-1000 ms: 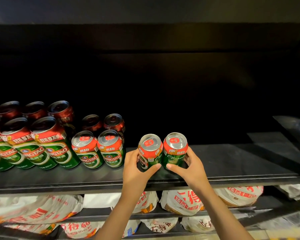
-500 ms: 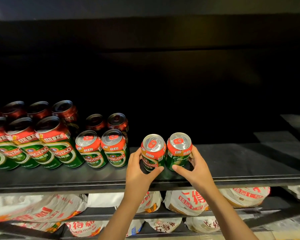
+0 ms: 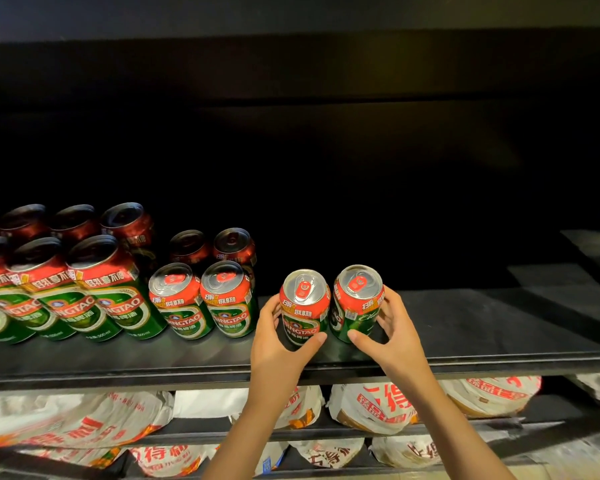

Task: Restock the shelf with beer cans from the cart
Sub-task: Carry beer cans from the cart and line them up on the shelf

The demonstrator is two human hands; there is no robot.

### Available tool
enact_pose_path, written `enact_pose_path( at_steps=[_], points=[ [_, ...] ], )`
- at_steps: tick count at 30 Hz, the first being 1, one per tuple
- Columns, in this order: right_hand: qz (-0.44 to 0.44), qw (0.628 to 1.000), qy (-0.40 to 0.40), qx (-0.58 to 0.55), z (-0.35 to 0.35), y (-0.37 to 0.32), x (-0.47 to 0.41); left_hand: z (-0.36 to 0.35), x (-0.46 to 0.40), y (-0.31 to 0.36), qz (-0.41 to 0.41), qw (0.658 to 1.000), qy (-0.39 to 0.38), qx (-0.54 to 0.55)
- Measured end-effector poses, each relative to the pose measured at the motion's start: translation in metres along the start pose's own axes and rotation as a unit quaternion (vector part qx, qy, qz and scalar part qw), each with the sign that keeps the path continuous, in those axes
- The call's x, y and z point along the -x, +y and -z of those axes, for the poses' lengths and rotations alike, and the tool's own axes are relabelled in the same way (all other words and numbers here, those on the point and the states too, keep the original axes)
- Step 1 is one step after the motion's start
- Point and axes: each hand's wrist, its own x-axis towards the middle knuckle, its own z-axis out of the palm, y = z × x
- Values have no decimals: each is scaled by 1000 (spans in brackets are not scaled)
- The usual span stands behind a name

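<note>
Right now the placing step is in hand — the left hand [image 3: 278, 344] curls round one beer can [image 3: 305, 306] and the right hand [image 3: 392, 336] round a second can [image 3: 357, 303], both upright near the front lip of the shelf [image 3: 499, 327]. At nine o'clock stands the stocked row [image 3: 201, 301]. Next, I judge, both cans need sliding that way — then letting go.

Dark shelving unit: black back wall [image 3: 361, 161] in deep shadow, dim light falling from the front. Below the upper board, a lower shelf [image 3: 201, 429] carries white packets [image 3: 371, 407] with red print, lying flat, some stacked.
</note>
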Motion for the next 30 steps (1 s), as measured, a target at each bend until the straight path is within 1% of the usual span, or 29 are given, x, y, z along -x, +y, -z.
enact_pose_path(
  at_steps=[4,7,9,16,19,24,26,30],
  points=[
    [-23,1000,6,1,-10,-8,0,6,0,0,-9,1000,-24,8],
    [-28,999,34,0,-14,-8,-1,5,1,0,-3,1000,-12,15],
    [-23,999,37,-5,-11,-6,-1,3,1,1,4,1000,-4,25],
    [-31,998,-33,45,-4,-8,4,0,2,-1,8,1000,22,14],
    [-21,999,-19,36,-7,-9,4,1,2,-2,7,1000,22,3],
    [-16,1000,16,17,-9,-9,4,5,4,-2,-21,1000,-5,-12],
    [-18,999,11,25,-6,-9,4,6,3,-1,-24,1000,-3,-10],
    [-24,998,-25,46,-4,-9,5,3,3,0,-19,1000,20,8]
  ],
)
